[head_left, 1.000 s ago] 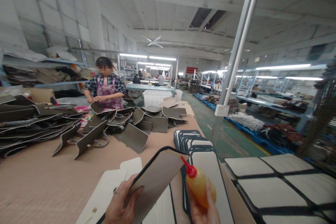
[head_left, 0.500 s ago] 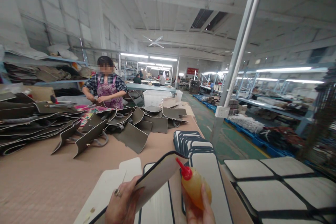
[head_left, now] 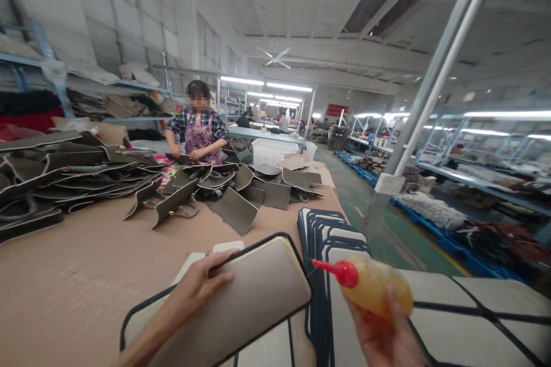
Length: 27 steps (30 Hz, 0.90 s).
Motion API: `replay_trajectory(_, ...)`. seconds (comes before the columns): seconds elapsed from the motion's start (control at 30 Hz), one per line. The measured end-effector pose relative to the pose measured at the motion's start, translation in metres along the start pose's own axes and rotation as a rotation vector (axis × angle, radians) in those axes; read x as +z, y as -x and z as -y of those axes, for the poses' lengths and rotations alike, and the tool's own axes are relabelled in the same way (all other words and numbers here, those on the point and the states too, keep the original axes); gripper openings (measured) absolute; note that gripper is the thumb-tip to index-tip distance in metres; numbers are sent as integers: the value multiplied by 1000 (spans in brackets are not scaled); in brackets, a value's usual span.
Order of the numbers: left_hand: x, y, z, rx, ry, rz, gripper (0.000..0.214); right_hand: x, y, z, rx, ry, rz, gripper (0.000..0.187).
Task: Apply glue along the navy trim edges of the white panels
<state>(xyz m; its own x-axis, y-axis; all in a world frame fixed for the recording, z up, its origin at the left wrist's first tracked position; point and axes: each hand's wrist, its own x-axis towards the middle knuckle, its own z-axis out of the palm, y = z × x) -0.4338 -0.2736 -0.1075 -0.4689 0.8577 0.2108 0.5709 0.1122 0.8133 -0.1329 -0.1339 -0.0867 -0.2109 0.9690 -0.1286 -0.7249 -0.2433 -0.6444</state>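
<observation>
My left hand [head_left: 202,287] grips the far left edge of a pale, round-cornered panel [head_left: 253,298] with a dark border, fingers on its face. A yellowish line, looking like glue, runs just inside the border. My right hand [head_left: 383,332] is wrapped round a squeeze bottle [head_left: 379,284] of amber liquid with a red pointed nozzle. The nozzle points left, just beyond the panel's right corner, and a thin strand seems to hang from its tip. Behind the bottle stands a row of similar dark-edged panels [head_left: 333,235].
Several dark olive bag pieces [head_left: 236,209] with handles lie heaped across the brown table [head_left: 103,275]. A co-worker [head_left: 200,126] stands behind them, handling a piece. More pale panels [head_left: 486,332] lie at the right, near a metal post [head_left: 430,92].
The panel has turned so its face shows more fully. My right hand has moved right with the bottle, and the nozzle has come away from the panel's edge. The view has shifted left.
</observation>
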Motion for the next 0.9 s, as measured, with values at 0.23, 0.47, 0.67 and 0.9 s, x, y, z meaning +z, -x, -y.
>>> replay_trajectory(0.23,-44,5,-45,-152,150,354,57,36,-14,39,-320,264,41,71)
replay_trajectory(0.47,-57,10,-50,-67,98,439,50,38,-19,47,-308,415,150,78)
replay_trajectory(0.67,-60,13,-52,-66,77,448,47,33,-26,45,-319,449,266,58)
replay_trajectory(0.9,-59,12,-49,-49,59,430,49,35,-23,43,-260,431,151,74)
